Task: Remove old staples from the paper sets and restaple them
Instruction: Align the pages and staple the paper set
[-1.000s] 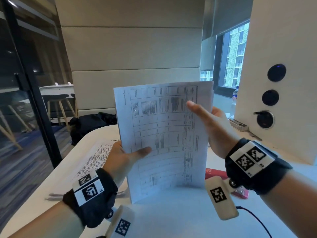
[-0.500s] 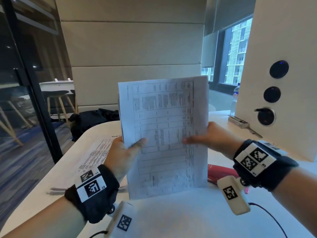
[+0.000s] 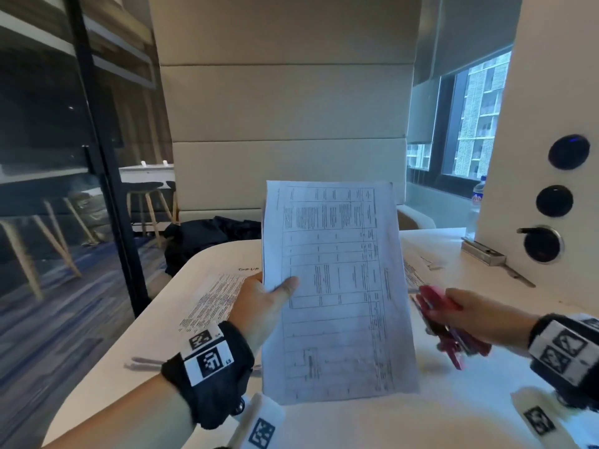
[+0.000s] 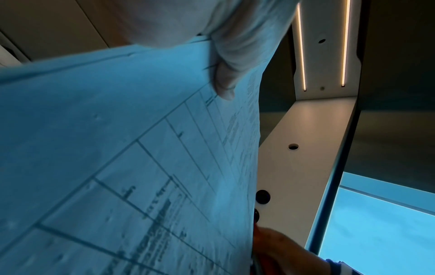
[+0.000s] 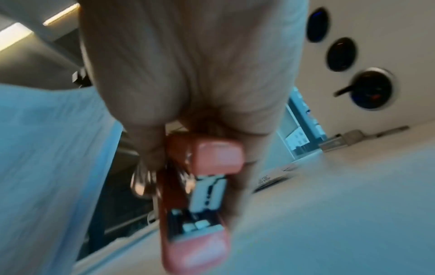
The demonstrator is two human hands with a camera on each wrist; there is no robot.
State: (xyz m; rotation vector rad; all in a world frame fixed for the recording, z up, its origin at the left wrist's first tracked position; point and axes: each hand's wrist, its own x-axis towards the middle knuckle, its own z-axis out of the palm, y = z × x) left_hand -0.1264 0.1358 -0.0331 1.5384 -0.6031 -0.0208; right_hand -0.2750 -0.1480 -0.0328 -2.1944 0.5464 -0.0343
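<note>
The right hand (image 5: 188, 74) is gripping a red stapler (image 5: 200, 195), which is pointing away from the wrist beyond the fingers, blurred. A paper sheet (image 5: 47, 158) is hanging to the hand's left. Three dark round sockets (image 5: 341, 54) are showing on a white panel to its right.

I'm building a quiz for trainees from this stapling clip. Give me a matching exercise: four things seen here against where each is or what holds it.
Things:
1. paper set
2. red stapler
3. printed sheet
4. water bottle

Places:
A. gripped in the right hand
B. far right, by the window
C. held upright by the left hand
D. flat on the table, behind the left hand

Pairs: 1-C, 2-A, 3-D, 4-B
</note>
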